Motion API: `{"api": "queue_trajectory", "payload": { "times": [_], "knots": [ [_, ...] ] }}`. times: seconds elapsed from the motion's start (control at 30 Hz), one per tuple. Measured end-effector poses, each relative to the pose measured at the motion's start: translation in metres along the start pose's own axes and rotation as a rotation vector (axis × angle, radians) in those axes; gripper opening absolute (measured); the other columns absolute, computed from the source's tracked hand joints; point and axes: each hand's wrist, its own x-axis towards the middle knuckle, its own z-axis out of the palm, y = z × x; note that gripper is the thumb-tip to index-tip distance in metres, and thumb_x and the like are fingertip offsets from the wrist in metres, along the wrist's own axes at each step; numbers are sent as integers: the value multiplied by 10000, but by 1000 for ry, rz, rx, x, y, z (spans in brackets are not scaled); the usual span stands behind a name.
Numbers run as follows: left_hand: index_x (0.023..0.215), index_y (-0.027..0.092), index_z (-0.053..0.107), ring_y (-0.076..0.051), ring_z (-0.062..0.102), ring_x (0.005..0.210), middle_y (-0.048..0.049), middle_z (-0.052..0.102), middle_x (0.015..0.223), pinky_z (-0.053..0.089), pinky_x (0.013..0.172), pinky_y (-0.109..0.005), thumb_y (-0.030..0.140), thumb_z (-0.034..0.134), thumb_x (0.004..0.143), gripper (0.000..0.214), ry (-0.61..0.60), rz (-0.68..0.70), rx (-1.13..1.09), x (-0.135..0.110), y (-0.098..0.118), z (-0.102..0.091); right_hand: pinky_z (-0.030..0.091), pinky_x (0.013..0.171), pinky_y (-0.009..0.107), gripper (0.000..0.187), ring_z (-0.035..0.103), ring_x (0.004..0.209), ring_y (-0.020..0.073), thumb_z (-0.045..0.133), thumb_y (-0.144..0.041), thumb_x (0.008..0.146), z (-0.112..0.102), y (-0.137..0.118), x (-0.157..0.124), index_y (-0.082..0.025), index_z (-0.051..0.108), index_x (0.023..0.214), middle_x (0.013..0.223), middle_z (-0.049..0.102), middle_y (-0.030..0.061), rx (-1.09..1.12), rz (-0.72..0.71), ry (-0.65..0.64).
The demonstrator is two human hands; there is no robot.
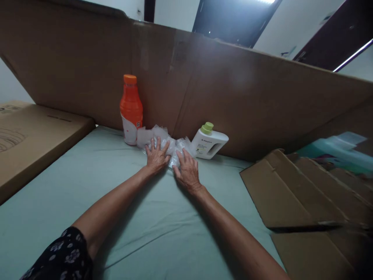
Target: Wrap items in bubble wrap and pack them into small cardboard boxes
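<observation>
Mid-frame, the left hand (157,158) and right hand (188,171) spread over crumpled clear plastic wrap (172,146), likely light, soft, best pinched edgewise.

Looks forward and down from the head, over a pale green cloth sheet (131,229), facing a tall brown cardboard panel (247,97) nearby.

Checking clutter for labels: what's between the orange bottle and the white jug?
Head view: crumpled clear plastic, with the left hand and right hand on it, fills most of the stretch from orange bottle to white jug.
</observation>
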Motion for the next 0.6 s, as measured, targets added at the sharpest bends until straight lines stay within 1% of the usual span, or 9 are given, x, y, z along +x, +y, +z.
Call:
{"api": "queue_trajectory", "payload": {
  "times": [0.07, 0.13, 0.2, 0.27, 0.37, 0.43, 0.5, 0.53, 0.6],
  "knots": [
    [1572, 268, 319, -466, 106, 1525, -184, 137, 1677, 156, 1154, -701, 358, 581, 920, 708, -6, 0, -7, -5, -1, -1, 284, 1138, 493, 552, 282, 1480, 356, 551, -338, 947, 4, -7, -7, -193, 467, 1473, 1623, 314, 177, -20, -13, -61],
    [1578, 260, 302, -447, 80, 1534, -175, 82, 1686, 133, 1177, -669, 349, 591, 914, 730, 23, 41, 3, -15, -3, -3, 304, 1119, 500, 502, 297, 1468, 365, 534, -350, 960, 8, -13, -8, -195, 510, 1436, 1596, 360, 182, -28, 16, -121],
    [1573, 274, 312, -391, 39, 1551, -132, 42, 1697, 70, 1206, -629, 323, 562, 927, 694, 46, 149, 33, -28, -5, -3, 318, 1104, 521, 480, 310, 1456, 375, 502, -357, 976, 11, -16, -4, -180, 522, 1421, 1576, 383, 198, -26, 37, -133],
    [1556, 292, 348, -326, 49, 1562, -88, 95, 1698, 44, 1219, -603, 272, 500, 946, 628, -8, 242, 59, -37, -8, -1, 319, 1100, 540, 487, 309, 1454, 385, 493, -366, 979, 10, -17, 2, -163, 521, 1420, 1568, 386, 215, -17, 40, -135],
    [1531, 267, 399, -326, 157, 1547, -102, 230, 1668, 182, 1184, -634, 225, 476, 922, 615, -126, 234, 73, -38, -9, 1, 333, 1097, 542, 527, 336, 1446, 376, 551, -389, 949, 0, -16, 8, -179, 517, 1431, 1557, 411, 209, 9, 27, -172],
    [1516, 247, 427, -354, 203, 1532, -127, 263, 1653, 272, 1137, -651, 228, 498, 896, 625, -146, 208, 79, -33, -7, -1, 329, 1104, 545, 566, 350, 1443, 371, 610, -369, 911, -12, -20, 5, -185, 514, 1438, 1559, 415, 206, 23, 33, -182],
    [1509, 245, 440, -367, 230, 1522, -139, 271, 1648, 303, 1120, -648, 228, 519, 877, 637, -151, 196, 81, -31, -2, -8, 304, 1130, 537, 590, 328, 1462, 357, 629, -301, 892, -27, -28, -12, -176, 499, 1453, 1585, 377, 207, 26, 59, -158],
    [1513, 237, 435, -375, 237, 1518, -153, 264, 1648, 301, 1121, -648, 224, 525, 872, 647, -145, 191, 80, -34, 1, -11, 294, 1144, 520, 583, 317, 1473, 339, 625, -276, 892, -36, -34, -26, -180, 500, 1453, 1598, 359, 196, 23, 76, -140],
    [1530, 196, 406, -400, 227, 1516, -199, 221, 1650, 279, 1128, -658, 223, 524, 878, 664, -119, 177, 73, -49, 4, -18, 298, 1157, 472, 522, 323, 1478, 298, 617, -275, 901, -52, -45, -68, -206, 545, 1414, 1605, 365, 159, 31, 88, -100]
  ]
}}
